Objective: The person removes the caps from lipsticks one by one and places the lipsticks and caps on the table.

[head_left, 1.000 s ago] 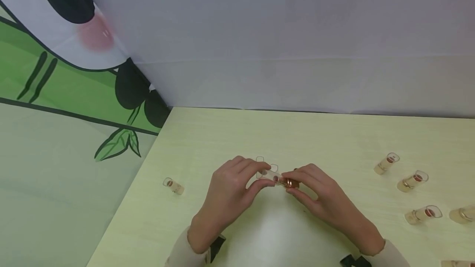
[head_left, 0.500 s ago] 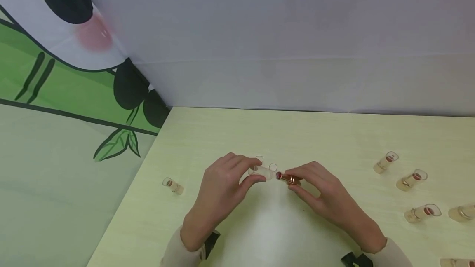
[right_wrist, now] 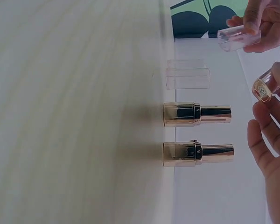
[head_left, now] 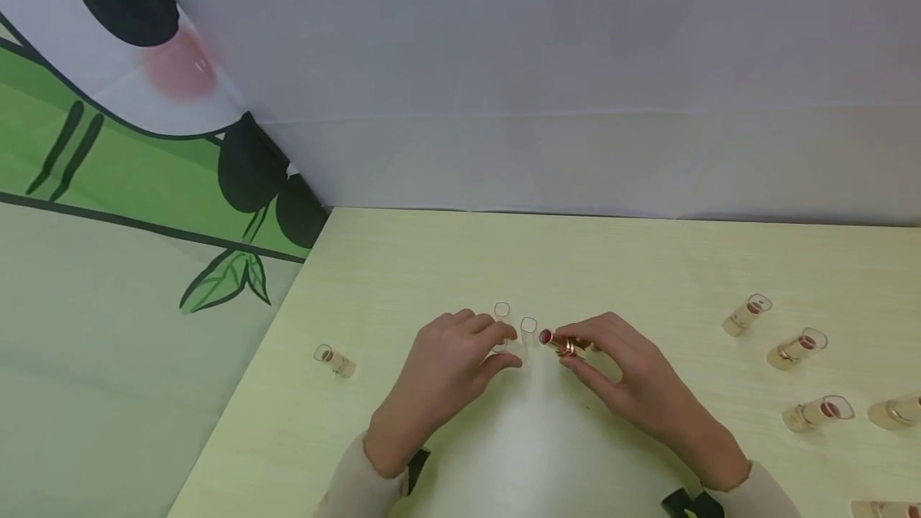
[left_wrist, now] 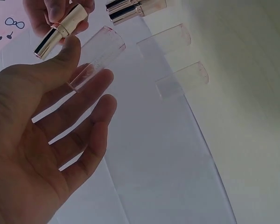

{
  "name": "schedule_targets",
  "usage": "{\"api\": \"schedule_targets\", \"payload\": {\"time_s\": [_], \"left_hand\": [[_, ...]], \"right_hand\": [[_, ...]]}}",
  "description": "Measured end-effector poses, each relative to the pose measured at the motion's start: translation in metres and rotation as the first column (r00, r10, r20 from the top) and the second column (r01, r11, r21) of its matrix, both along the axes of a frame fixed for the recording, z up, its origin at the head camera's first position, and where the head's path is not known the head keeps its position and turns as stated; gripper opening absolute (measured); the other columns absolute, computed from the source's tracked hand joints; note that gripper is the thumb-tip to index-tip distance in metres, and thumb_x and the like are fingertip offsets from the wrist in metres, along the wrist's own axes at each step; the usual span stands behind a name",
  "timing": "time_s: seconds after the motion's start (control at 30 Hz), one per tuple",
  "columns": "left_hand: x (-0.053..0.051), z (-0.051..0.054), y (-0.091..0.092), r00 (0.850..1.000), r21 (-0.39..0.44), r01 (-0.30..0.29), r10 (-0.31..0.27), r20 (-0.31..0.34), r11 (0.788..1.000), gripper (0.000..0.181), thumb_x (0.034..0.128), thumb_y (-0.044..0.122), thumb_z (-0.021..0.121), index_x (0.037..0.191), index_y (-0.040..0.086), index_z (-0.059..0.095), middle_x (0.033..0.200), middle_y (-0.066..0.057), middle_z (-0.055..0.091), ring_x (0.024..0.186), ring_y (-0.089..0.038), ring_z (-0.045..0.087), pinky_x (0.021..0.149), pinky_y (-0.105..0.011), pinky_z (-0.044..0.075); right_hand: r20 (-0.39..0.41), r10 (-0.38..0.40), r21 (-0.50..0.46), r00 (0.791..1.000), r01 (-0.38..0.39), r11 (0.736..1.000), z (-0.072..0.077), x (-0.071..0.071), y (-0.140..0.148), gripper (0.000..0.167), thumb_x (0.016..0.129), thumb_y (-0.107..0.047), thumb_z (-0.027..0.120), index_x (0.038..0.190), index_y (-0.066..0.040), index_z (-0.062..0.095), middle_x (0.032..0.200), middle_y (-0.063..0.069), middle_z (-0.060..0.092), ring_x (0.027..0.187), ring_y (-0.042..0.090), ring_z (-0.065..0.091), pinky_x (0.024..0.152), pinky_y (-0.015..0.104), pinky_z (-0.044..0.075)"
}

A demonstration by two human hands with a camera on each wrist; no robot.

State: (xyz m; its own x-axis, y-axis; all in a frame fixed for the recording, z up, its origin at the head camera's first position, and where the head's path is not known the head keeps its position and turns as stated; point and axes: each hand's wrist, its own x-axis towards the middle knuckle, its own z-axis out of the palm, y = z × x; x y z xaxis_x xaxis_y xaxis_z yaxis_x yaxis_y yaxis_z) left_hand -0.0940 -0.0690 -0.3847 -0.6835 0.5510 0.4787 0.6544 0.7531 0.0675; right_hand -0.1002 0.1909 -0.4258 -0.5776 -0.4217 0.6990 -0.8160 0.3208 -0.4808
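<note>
Between thumb and fingers, my left hand (head_left: pixel 446 366) holds a clear cap (left_wrist: pixel 100 53), its other fingers loosely curled. My right hand (head_left: pixel 629 370) pinches a gold lipstick tube (head_left: pixel 557 343), whose dark red end points towards the left hand. Cap and tube are apart. Two more clear caps (left_wrist: pixel 165 41) (left_wrist: pixel 184 79) stand upright close to the left fingers. In the right wrist view, two uncapped gold tubes (right_wrist: pixel 182 115) (right_wrist: pixel 179 154) stand upright beside the caps; in the head view the right hand mostly hides them.
Several capped lipsticks (head_left: pixel 746 316) (head_left: pixel 796 348) (head_left: pixel 813 416) stand on the right side of the pale table (head_left: pixel 612 262). Another capped one (head_left: pixel 335 360) is at the left. A grey-white backdrop (head_left: pixel 540 102) rises behind the table's far edge.
The clear cap was around the red end of the tube and has come off it to the left. My left hand has since turned slightly; my right hand has barely moved.
</note>
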Motion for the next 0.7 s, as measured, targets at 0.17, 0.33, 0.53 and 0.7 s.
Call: {"api": "schedule_targets", "payload": {"time_s": [0.17,0.33,0.53,0.7], "left_hand": [[0.0,-0.008,0.005,1.0,-0.066,-0.006,0.008,0.024,0.998,0.026,0.0789,0.04,0.09,0.097,0.024,0.079,0.083,0.013,0.073,0.07,-0.008,0.062,0.061,-0.02,0.047],[0.002,-0.014,0.01,0.999,-0.131,-0.011,0.016,0.041,0.991,0.026,0.0781,0.041,0.09,0.096,0.026,0.079,0.079,0.014,0.07,0.068,-0.008,0.059,0.059,-0.018,0.038],[0.002,-0.021,0.015,0.998,-0.189,-0.012,0.025,0.065,0.982,0.025,0.0797,0.043,0.089,0.095,0.027,0.079,0.076,0.013,0.068,0.067,-0.008,0.058,0.057,-0.017,0.033],[0.002,-0.024,0.018,0.997,-0.222,-0.022,0.039,0.073,0.975,0.024,0.0801,0.044,0.088,0.094,0.027,0.079,0.075,0.012,0.068,0.068,-0.009,0.057,0.057,-0.017,0.033]], "right_hand": [[0.002,-0.011,0.002,1.0,0.011,1.0,-0.001,0.0,0.0,0.027,0.105,-0.033,0.064,0.122,-0.014,0.072,0.111,-0.008,0.073,0.094,0.009,0.063,0.085,0.014,0.053],[0.016,-0.011,0.009,1.0,0.011,1.0,-0.001,0.0,0.0,0.025,0.1,-0.025,0.072,0.123,-0.015,0.071,0.111,-0.008,0.073,0.095,0.007,0.062,0.084,0.015,0.053],[0.031,-0.015,0.023,0.999,0.014,1.0,-0.001,0.001,0.001,0.03,0.095,-0.015,0.078,0.124,-0.016,0.071,0.113,-0.009,0.072,0.096,0.008,0.062,0.084,0.016,0.052],[0.046,-0.021,0.032,0.999,0.019,0.999,0.0,0.002,0.001,0.028,0.096,-0.017,0.076,0.124,-0.016,0.071,0.113,-0.008,0.073,0.095,0.009,0.062,0.084,0.016,0.052]]}}
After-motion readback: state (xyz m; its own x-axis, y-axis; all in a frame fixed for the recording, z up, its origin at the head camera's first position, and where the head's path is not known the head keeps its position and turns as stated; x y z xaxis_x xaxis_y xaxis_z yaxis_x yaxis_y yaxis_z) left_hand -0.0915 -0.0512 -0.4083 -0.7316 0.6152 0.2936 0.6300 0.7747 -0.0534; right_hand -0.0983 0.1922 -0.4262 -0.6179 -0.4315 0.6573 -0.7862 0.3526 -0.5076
